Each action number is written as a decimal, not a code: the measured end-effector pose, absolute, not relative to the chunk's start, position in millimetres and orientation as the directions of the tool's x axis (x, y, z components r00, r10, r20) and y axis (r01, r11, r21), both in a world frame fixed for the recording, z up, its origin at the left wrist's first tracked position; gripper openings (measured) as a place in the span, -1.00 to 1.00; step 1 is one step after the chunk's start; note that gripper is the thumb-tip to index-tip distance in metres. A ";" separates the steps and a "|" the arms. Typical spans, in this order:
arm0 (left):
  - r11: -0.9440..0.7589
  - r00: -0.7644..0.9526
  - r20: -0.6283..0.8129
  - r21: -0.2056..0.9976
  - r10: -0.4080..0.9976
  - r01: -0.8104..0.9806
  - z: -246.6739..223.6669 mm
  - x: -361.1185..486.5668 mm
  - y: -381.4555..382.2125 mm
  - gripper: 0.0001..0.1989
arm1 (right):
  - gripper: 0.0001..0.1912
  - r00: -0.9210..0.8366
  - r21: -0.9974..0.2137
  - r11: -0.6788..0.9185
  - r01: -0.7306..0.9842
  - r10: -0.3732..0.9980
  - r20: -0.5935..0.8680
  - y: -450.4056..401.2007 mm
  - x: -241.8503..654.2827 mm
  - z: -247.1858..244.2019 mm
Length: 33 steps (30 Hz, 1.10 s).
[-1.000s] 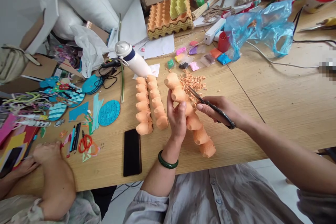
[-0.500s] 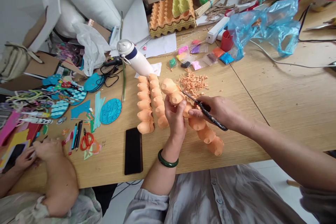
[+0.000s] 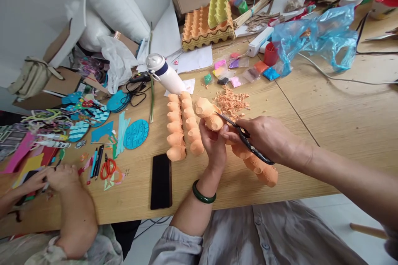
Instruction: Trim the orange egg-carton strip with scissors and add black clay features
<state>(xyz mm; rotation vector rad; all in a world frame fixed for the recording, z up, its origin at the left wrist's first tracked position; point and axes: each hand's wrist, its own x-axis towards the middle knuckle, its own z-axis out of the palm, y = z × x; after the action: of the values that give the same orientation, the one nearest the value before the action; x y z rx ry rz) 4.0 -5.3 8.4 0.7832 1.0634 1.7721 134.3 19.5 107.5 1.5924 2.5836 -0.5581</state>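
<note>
Grip, left hand [image 3: 214, 145]: closed around the orange egg-tray strip [image 3: 214, 122] behind its upper cups, thumb on the near side, fingers wrapped on the far left.
Grip, right hand [image 3: 265, 138]: curled round the dark handles of the scissors [image 3: 248, 145]; how far the blades are parted cannot be told.
Strip: held slantwise between both hands, lower end toward the wearer; whether that end rests on the counter [image 3: 311, 174] is unclear.
Snipping: judged to be edge trimming, blade tips at the second cup's rim.
Next snip: would call for a steady left hold, with the strip fed along clear of the left thumb.
Forearms: left rises steeply from below, bangle [image 3: 203, 196] at the wrist; right slants in from the side, back of the hand upward.
Scraps [image 3: 231, 102]: heaped just beyond the hands.
Neighbouring strips [image 3: 175, 126]: two, side by side, left of the hands.
</note>
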 end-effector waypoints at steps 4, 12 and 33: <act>-0.221 -0.389 0.083 0.919 0.918 -0.327 3.6 3.0 -5.1 -0.38 | -0.47 -0.463 -0.252 0.399 0.882 0.835 -0.297 19.9 134.0 117.7; -0.251 -0.326 0.145 0.917 0.934 -0.311 4.2 4.7 -7.1 -0.28 | -0.38 -0.500 -0.509 0.344 0.789 0.840 -0.208 33.8 149.5 111.1; -0.116 -0.152 0.042 0.846 0.988 -0.520 3.3 -3.1 6.5 -0.62 | -0.33 -0.535 -0.871 -0.153 0.467 0.736 -0.416 42.7 179.8 86.0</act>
<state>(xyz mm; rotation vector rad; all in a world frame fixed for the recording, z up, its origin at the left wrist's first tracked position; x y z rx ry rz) -3.1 6.5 3.3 0.7751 0.8362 1.5795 179.8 42.7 86.0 1.5888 2.1723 -2.0232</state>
